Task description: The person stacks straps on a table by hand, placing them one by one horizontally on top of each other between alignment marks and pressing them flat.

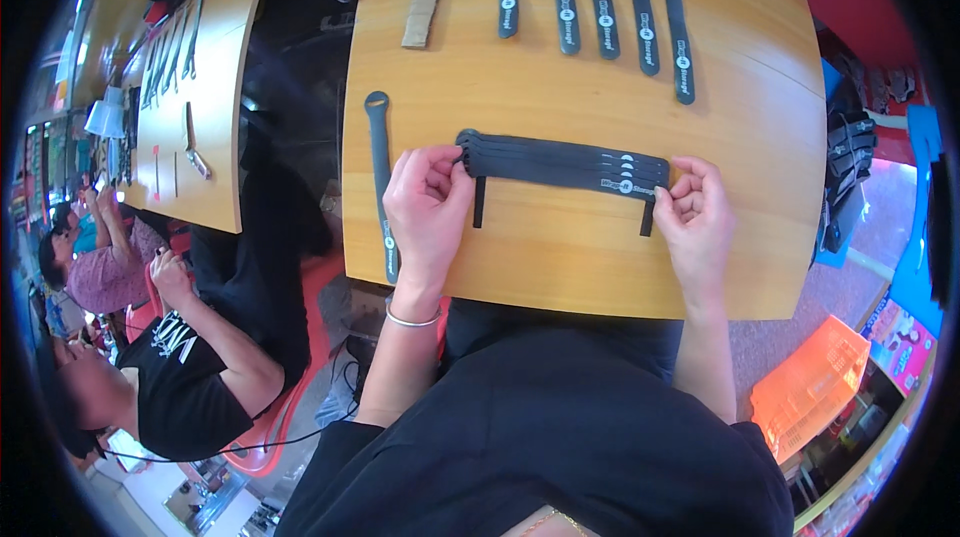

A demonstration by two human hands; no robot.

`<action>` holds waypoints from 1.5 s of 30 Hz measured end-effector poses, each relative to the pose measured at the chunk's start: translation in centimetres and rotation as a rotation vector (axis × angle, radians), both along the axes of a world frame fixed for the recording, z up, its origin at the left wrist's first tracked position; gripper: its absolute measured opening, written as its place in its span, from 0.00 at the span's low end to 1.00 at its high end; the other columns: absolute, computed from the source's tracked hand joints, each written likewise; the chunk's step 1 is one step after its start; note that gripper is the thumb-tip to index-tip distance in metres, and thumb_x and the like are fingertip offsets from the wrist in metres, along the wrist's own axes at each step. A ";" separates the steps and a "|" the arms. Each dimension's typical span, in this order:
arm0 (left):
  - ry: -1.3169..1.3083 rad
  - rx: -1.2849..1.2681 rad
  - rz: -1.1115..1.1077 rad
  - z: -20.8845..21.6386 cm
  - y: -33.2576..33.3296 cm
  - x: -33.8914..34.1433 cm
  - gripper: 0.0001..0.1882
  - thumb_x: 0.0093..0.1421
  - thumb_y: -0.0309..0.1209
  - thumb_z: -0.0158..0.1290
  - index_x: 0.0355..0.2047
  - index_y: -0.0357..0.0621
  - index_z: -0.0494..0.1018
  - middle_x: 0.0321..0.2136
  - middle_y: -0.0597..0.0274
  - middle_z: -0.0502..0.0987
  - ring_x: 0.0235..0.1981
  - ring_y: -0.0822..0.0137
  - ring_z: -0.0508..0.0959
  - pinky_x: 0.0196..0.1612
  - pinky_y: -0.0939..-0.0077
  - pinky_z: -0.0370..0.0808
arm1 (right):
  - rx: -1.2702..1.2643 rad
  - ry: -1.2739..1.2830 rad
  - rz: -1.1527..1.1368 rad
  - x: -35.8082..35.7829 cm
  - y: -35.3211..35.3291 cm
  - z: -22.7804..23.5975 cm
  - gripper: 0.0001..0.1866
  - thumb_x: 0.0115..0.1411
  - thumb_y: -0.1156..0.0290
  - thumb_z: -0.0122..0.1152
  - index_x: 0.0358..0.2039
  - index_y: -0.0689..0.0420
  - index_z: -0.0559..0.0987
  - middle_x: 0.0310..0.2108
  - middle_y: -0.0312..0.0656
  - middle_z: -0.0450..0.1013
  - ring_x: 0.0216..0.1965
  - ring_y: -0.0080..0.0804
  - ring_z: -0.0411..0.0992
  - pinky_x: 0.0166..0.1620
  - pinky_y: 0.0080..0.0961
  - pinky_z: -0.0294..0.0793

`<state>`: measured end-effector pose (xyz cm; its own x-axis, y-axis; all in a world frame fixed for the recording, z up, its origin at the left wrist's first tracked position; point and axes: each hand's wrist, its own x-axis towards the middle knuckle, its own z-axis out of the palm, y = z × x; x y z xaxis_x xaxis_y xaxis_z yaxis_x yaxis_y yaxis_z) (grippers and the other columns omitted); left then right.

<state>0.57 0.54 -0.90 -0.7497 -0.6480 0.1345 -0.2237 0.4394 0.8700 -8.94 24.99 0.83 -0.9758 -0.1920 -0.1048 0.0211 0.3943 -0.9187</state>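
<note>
A fanned stack of several dark grey straps (545,162) lies crosswise on the wooden table, their white-printed ends to the right. My left hand (430,202) pinches the stack's looped left end between thumb and fingers. At the opposite end, my right hand (693,207) grips the printed tips the same way. Two narrow black strips stick out from beneath the stack toward me, the left strip (479,205) near my left hand and the right strip (646,219) near my right. A single strap (380,172) with a slotted end lies left of my left hand.
Several more straps (606,12) lie lengthwise across the table's far side. A folded brown cardboard piece (423,13) is at the far left. An orange crate (810,387) stands low on the right. At left, a person (200,367) sits by another table (215,87) holding similar straps.
</note>
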 end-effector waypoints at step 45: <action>-0.306 -0.712 -0.707 3.0 5.2 1.0 0.45 0.58 0.55 0.49 0.66 0.37 0.50 0.68 0.42 0.44 0.70 0.48 0.41 0.68 0.52 0.39 | -0.126 0.200 0.151 0.6 2.3 -0.4 0.18 0.55 0.83 0.57 0.47 0.57 0.76 0.36 0.39 0.73 0.33 0.20 0.73 0.34 0.16 0.73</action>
